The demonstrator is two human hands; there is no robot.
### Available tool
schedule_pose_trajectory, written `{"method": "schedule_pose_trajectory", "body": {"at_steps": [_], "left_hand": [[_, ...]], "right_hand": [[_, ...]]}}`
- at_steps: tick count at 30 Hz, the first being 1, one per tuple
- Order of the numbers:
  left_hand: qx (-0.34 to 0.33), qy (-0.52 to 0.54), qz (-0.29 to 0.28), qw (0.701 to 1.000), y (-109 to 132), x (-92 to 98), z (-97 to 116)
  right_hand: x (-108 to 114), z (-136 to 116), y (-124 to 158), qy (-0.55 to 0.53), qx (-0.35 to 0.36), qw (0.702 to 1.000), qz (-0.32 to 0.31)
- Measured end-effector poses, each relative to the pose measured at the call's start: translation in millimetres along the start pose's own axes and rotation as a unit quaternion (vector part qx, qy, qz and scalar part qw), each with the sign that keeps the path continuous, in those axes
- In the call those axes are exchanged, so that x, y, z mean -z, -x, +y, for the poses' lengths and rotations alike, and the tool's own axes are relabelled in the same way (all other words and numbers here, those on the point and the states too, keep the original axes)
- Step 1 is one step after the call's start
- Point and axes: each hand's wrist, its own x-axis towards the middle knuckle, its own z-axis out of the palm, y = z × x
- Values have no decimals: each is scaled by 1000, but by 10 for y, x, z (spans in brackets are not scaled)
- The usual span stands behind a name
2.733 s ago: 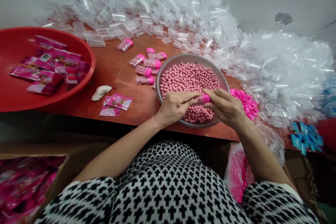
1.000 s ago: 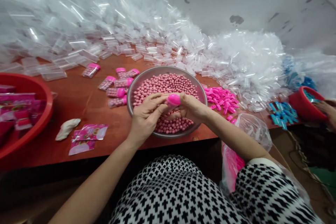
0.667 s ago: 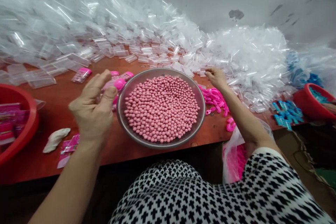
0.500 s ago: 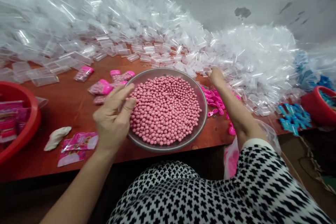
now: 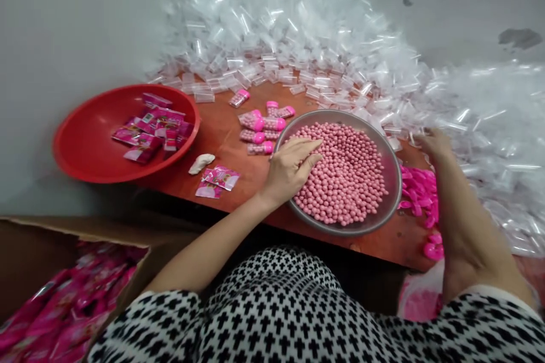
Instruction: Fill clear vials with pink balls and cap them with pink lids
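Observation:
A grey metal bowl [image 5: 389, 212] holds many pink beads [image 5: 340, 181]. Over its left rim lies my left hand [image 5: 292, 170], fingers stretched out toward the beads and apart, holding nothing. My right hand [image 5: 435, 144] reaches to the near edge of a heap of clear plastic tubes [image 5: 374, 62], right of the bowl. Its fingertips are blurred among the tubes, so whether they grip one is unclear. Pink caps [image 5: 419, 187] lie between the bowl and my right forearm. Left of the bowl are several bead-filled tubes with pink caps [image 5: 259, 147].
A red basin [image 5: 89, 161] with pink packets stands at the left of the brown table [image 5: 251, 173]. Nearby lie two pink packets [image 5: 217, 178] and a crumpled white piece [image 5: 201, 163]. Below left, an open cardboard box [image 5: 170, 249] contains pink packets. A wall rises behind.
The view has swung left, bringing the whole red basin and the cardboard box into sight. My left hand has shifted slightly farther over the bowl; my right hand stays at the tube heap.

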Motion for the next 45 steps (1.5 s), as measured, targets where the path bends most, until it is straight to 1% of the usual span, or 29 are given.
{"method": "schedule_pose_trajectory", "body": {"at_steps": [2, 3, 4, 6, 7, 8, 10, 11, 12, 13, 15, 16, 17, 18, 20, 22, 23, 24, 26, 29, 31, 33, 35, 36, 38, 40, 41, 43, 45], "left_hand": [[2, 21, -1, 1000, 1, -6, -3], [8, 34, -1, 999, -1, -9, -5], [15, 46, 1, 999, -3, -12, -7], [30, 71, 8, 997, -8, -17, -6], [39, 82, 12, 996, -9, -20, -2], [48, 91, 14, 995, -9, -21, 5], [62, 105, 14, 992, -3, -22, 24], [67, 109, 12, 992, 3, -20, 31], [71, 112, 11, 991, 9, -18, 34], [75, 114, 12, 991, 16, -16, 32], [84, 114, 16, 990, 24, -12, 16], [88, 112, 18, 990, 26, -11, 6], [91, 110, 20, 990, 26, -11, 1], [92, 109, 20, 990, 24, -12, 3], [93, 112, 10, 989, 19, -20, 38], [106, 121, -16, 987, 11, -36, 113], [115, 127, -34, 985, 6, -48, 157], [124, 134, -53, 982, 1, -60, 198], [135, 152, -85, 975, -7, -91, 250], [168, 200, -105, 959, -12, -139, 225], [204, 248, -109, 941, -11, -162, 162], [237, 300, -116, 917, -7, -171, 100], [256, 325, -107, 904, 0, -166, 62], [259, 323, -95, 905, 4, -160, 53], [251, 300, -73, 917, 13, -148, 46], [240, 281, -74, 926, 19, -138, 45], [238, 278, -78, 928, 21, -136, 46], [234, 277, -82, 928, 27, -132, 50], [227, 270, -90, 931, 33, -130, 60]], "right_hand": [[68, -240, 83, -12, -21, 999, 41], [81, -396, 121, -15, -27, 999, 44], [75, -572, 149, -19, -25, 999, 31], [-4, -962, 171, -13, -7, 1000, -27], [-75, -1159, 163, 7, 9, 998, -58], [-165, -1347, 148, 74, 49, 989, -117], [-379, -1665, 108, 180, 115, 953, -216], [-490, -1783, 92, 193, 133, 941, -245], [-592, -1870, 82, 178, 135, 939, -260], [-679, -1927, 81, 139, 121, 948, -259], [-789, -1975, 104, -1, 59, 974, -217], [-810, -1981, 127, -90, 22, 978, -187], [-811, -1985, 158, -181, -11, 971, -158], [-797, -1995, 194, -268, -37, 953, -135], [-747, -2048, 276, -409, -77, 903, -106], [-699, -2138, 354, -495, -110, 858, -85], [-683, -2188, 386, -520, -122, 842, -75], [-671, -2233, 413, -534, -130, 833, -66], [-659, -2299, 450, -535, -130, 833, -56], [-635, -2322, 484, -504, -114, 854, -57], [-593, -2294, 505, -486, -108, 866, -53], [-509, -2234, 533, -470, -111, 875, -41], [-371, -2126, 583, -450, -113, 886, -17], [-285, -2049, 623, -436, -113, 893, -1], [-95, -1846, 748, -391, -120, 912, 42], [80, -1601, 944, -301, -146, 939, 77], [149, -1477, 1066, -243, -168, 952, 81], [228, -1253, 1327, -129, -219, 966, 50], [225, -1082, 1570, -38, -256, 966, -8]]}}
